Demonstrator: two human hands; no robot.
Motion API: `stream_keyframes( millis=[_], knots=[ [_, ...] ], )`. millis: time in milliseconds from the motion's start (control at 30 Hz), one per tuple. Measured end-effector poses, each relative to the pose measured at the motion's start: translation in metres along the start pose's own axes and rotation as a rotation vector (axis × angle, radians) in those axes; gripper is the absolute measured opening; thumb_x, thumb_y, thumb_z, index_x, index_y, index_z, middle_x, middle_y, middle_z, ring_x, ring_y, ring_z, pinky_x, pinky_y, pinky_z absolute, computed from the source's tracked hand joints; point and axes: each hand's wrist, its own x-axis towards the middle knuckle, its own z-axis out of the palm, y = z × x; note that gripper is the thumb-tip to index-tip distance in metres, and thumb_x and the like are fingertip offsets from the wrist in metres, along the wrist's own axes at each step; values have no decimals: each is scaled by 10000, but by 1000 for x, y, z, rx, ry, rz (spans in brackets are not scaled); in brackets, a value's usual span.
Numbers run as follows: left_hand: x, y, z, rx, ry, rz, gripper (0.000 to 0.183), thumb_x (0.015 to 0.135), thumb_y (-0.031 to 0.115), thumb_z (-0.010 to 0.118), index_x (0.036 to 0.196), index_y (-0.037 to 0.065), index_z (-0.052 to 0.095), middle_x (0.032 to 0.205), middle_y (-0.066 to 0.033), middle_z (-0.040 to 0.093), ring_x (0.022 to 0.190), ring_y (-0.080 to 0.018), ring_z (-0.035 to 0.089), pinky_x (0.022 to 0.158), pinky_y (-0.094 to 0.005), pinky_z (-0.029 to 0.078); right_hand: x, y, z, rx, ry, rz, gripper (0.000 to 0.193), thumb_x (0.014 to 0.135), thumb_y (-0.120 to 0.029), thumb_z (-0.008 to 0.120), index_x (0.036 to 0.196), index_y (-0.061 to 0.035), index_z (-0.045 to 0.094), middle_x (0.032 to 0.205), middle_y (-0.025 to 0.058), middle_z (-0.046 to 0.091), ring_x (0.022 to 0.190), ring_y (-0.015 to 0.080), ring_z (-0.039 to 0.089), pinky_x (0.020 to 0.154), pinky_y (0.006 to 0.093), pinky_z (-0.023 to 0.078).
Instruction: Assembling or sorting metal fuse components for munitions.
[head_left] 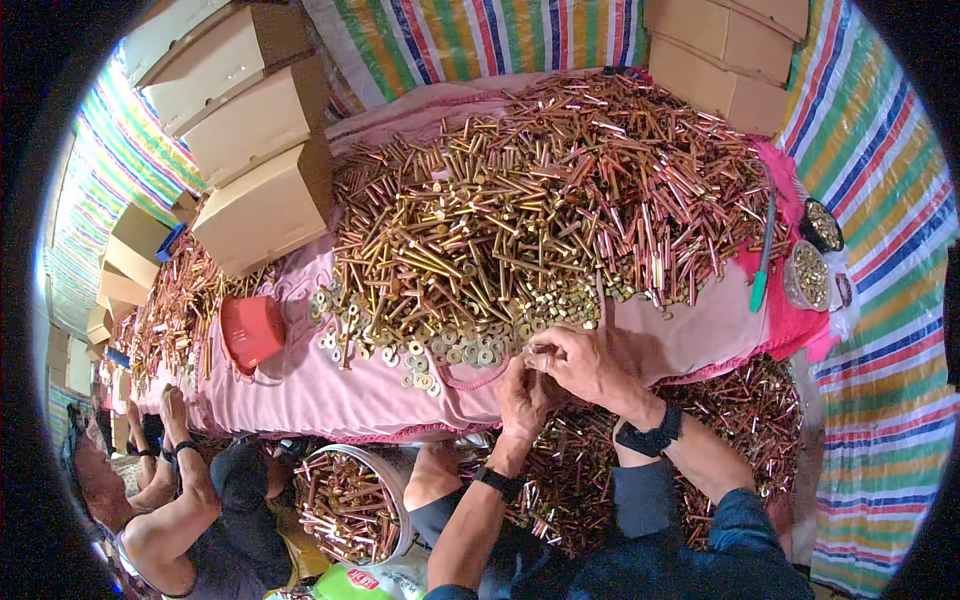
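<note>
My left hand (521,400) and my right hand (582,368) meet above the near edge of the pink cloth (440,408). The fingers of both are pinched together around something small that I cannot make out, since they hide most of it. Just beyond them lie flat metal washers (470,351) and small brass-coloured nuts (560,314). A big heap of metal bolts (450,240), yellowish on the left and coppery on the right, spreads over the cloth behind these.
A red plastic container (252,333) sits left of the heap. Cardboard boxes (265,205) are stacked at back left and more boxes (720,65) at back right. Tubs of small parts (806,275) and a green-handled tool (760,280) lie right. A bolt-filled bucket (395,480) stands below; a person (165,510) works at left.
</note>
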Motion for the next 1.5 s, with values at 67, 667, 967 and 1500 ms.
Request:
stream_keyframes(
  millis=[67, 667, 967, 1500],
  knots=[
    [2, 6, 6, 42, -20, -118, 167, 985, 67, 631, 1133, -7, 610, 869, -130, 678, 793, -191, 650, 722, -330, 525, -9, 11, -12, -62, 52, 176, 211, 924, -180, 714, 1028, 3, 702, 941, 152, 701, 825, 258, 697, 709, 346, 560],
    [6, 11, 5, -19, -8, -126, 228, 1048, 138, 568, 1248, 30, 551, 813, -76, 620, 668, -149, 611, 606, -320, 511, -21, 93, -4, -640, 104, -229, 154, 896, -137, 660, 968, -21, 591, 925, 182, 554, 762, 394, 599, 706, 492, 499],
    [14, 30, 2, 39, -38, -104, 93, 1049, 124, 568, 1071, 36, 584, 767, -28, 570, 638, -105, 558, 578, -274, 476, -14, 67, -8, -617, 40, -129, 165, 874, -78, 637, 973, 19, 548, 896, 235, 552, 736, 443, 607, 671, 529, 492],
    [7, -5, 3, 166, -54, 11, 119, 994, 124, 643, 1039, 30, 585, 802, -141, 565, 727, -248, 579, 673, -354, 490, 6, 5, -13, 68, 42, -84, 156, 958, -26, 620, 1076, 22, 710, 974, 77, 676, 817, 143, 669, 724, 301, 555]
  ],
)
